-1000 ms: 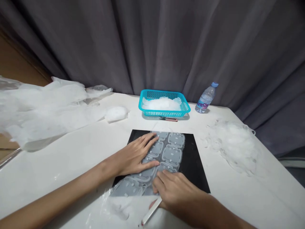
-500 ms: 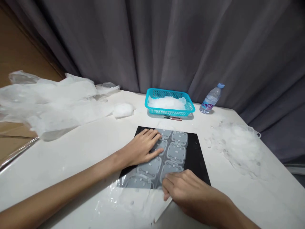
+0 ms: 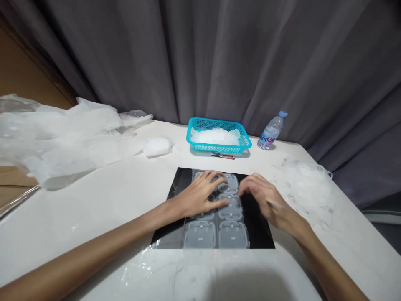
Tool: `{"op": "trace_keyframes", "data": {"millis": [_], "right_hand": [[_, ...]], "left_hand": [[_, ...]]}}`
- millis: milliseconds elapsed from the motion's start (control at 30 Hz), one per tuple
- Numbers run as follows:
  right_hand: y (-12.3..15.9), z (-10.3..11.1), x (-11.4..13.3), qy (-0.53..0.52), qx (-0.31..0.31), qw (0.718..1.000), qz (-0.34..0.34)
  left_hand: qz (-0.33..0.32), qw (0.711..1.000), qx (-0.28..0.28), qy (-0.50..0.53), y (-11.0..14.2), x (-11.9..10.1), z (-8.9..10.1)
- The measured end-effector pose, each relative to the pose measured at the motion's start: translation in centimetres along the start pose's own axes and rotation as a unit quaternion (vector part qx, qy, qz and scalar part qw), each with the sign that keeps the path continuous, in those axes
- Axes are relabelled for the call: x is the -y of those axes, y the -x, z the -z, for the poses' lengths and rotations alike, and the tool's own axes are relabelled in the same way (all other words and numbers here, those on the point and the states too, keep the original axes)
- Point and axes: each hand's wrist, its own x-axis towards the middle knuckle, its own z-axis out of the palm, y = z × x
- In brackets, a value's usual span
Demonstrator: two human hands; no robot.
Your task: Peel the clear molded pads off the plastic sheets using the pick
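A clear plastic sheet [image 3: 200,240] with rows of rounded, moulded panels lies over a black mat [image 3: 261,236] on the white table. My left hand [image 3: 203,194] rests on the sheet's upper half, fingers spread, covering some of the panels. To the right, my right hand [image 3: 266,198] is curled beside the sheet's right edge, slightly blurred. A thin white stick [image 3: 275,204] shows at its palm side; most of it is hidden by the hand.
Beyond the mat are pink-handled thread snips [image 3: 228,156], a blue basket [image 3: 219,148] holding white plastic pieces, and a water bottle [image 3: 270,133]. Clear plastic heaps [image 3: 69,140] cover the left; another pile [image 3: 310,188] lies right. A small white bundle [image 3: 158,147] sits back left.
My right hand has moved up from the mat's front edge to its right side, stick still in it. The sheet now lies straighter, and my left hand has shifted slightly right.
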Motion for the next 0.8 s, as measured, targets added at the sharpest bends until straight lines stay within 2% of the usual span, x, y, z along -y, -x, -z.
{"op": "trace_keyframes", "data": {"millis": [67,167,233,367,567,667,800], "right_hand": [[-0.3,0.3,-1.9,-0.043,-0.019,0.998,-0.048],[-0.4,-0.3,-3.5,-0.122,0.007,0.983,-0.136],[-0.4,-0.7,-3.7,-0.131,0.028,0.979,-0.156],[-0.5,-0.6,-3.4,-0.109,0.056,0.982,-0.141],[-1.3,0.5,-4.3,-0.155,0.118,0.967,-0.165],[-1.7,0.6,-4.6,-0.128,0.132,0.974,-0.13],[-1.1,0.0,-4.6,-0.08,0.096,0.991,-0.054]], "left_hand": [[-0.002,1.0,0.011,0.022,-0.4,0.2,-0.9],[0.005,0.999,0.005,0.031,-0.3,0.2,-1.9],[0.009,0.999,-0.006,0.04,-0.1,0.3,-2.2],[0.012,0.999,-0.013,0.043,-0.2,0.7,-2.1],[0.007,0.998,-0.017,0.059,-0.7,1.3,-2.2],[0.019,0.997,-0.03,0.064,-0.9,1.3,-2.3],[0.027,0.997,-0.032,0.067,-0.9,1.2,-2.4]]}}
